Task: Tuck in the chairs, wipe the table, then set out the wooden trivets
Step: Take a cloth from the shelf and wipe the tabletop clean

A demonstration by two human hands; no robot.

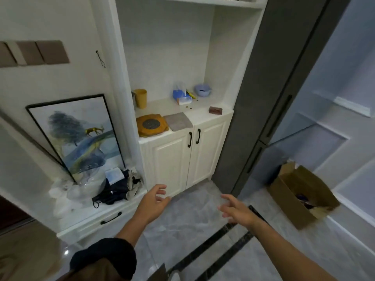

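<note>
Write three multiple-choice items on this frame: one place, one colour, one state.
1. Where does the grey cloth lie relative to the wooden trivet?
A) on top of it
B) beside it on its right, on the counter
C) to its left

2. What colour is the cup at the back left of the counter?
A) yellow
B) red
C) black

3. What do the left hand and right hand hold?
A) the cloth
B) the trivet
C) nothing

Answers:
1 B: the cloth lies flat on the counter, just right of the trivet.
2 A: the cup is plainly yellow.
3 C: both hands have spread fingers, with no grip on anything.
</note>
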